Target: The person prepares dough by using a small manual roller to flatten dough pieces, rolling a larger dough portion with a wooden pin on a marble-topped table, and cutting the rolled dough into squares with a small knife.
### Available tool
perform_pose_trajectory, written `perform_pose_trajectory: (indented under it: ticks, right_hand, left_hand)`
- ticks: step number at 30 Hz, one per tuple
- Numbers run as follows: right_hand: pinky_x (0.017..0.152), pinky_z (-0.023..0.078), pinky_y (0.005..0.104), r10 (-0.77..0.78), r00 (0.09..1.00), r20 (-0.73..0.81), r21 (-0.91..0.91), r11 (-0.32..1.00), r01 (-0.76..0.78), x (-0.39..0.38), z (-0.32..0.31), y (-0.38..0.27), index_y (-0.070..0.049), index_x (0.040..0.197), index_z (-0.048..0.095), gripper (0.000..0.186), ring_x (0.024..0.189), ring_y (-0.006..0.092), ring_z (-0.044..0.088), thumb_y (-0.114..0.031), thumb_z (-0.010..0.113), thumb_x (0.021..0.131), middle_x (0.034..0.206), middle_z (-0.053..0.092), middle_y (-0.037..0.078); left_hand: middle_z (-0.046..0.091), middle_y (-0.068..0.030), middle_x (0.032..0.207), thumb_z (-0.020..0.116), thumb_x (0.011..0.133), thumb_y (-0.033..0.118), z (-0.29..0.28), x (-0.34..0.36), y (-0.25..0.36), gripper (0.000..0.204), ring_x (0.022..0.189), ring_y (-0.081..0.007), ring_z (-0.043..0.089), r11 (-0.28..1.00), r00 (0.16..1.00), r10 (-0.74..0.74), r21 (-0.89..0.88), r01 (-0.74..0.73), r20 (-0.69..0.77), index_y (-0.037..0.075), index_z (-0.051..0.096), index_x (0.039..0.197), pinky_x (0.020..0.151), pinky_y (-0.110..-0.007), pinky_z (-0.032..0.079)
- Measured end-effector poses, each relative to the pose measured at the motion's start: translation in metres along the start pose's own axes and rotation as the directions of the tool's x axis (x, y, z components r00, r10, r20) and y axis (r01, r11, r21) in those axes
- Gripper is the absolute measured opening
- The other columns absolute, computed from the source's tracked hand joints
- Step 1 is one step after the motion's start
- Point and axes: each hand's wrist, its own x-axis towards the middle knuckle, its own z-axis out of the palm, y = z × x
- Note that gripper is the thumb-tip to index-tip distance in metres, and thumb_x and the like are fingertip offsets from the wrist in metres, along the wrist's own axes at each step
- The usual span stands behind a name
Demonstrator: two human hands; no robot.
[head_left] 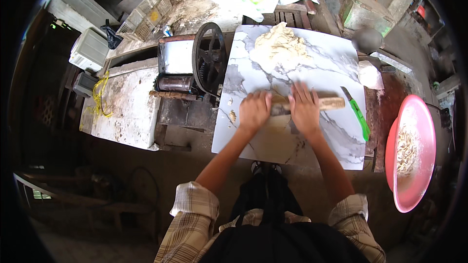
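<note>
- Left hand point(256, 110) covers the left part of a rolling pin point(333, 103), its grip too blurred to tell.
- Right hand point(304, 109) lies spread on the pin, over a marbled board point(342, 134) near dough point(281, 47).
- Even palm pressure should help.

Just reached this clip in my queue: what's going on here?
A person's left hand and right hand rest palm down on a wooden rod over a marbled board. What lies under the rod is unclear. A pale lump of dough sits toward the board's far edge, a green-handled knife lies to the right, and a pink basin beside the board holds pale strips.
</note>
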Motion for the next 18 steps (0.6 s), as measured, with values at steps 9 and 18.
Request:
perform_pose_trajectory:
  ticks: [9, 18]
  right_hand:
    - [0.100, 0.031, 0.0428, -0.221, 0.969, 0.106, 0.194, 0.961, 0.198, -0.053, -0.048, 0.012, -0.006, 0.123, 0.048, 0.051, 0.111, 0.0240, 0.046, -0.024, 0.066, 0.078, 0.116, 0.052, 0.008]
    - [0.095, 0.033, 0.0432, -0.247, 0.967, 0.069, 0.380, 0.902, 0.203, -0.036, -0.063, -0.017, -0.007, 0.115, 0.052, 0.040, 0.108, 0.0268, 0.046, -0.029, 0.062, 0.084, 0.113, 0.051, 0.009]
  left_hand:
    - [0.050, -0.0082, 0.097, 0.059, 0.085, 0.025, -0.019, -0.066, 0.012, 0.022, 0.088, -0.0263, 0.050, 0.943, 0.936, 0.319, 0.146, -0.299, -0.146, 0.009, 0.052, 0.099, 0.075, -0.040, 0.039]
    - [0.054, -0.0065, 0.086, 0.055, 0.087, 0.018, -0.029, -0.076, -0.003, 0.010, 0.084, -0.0260, 0.052, 0.987, 0.970, 0.099, 0.146, -0.067, -0.223, 0.008, 0.053, 0.090, 0.072, -0.039, 0.037]
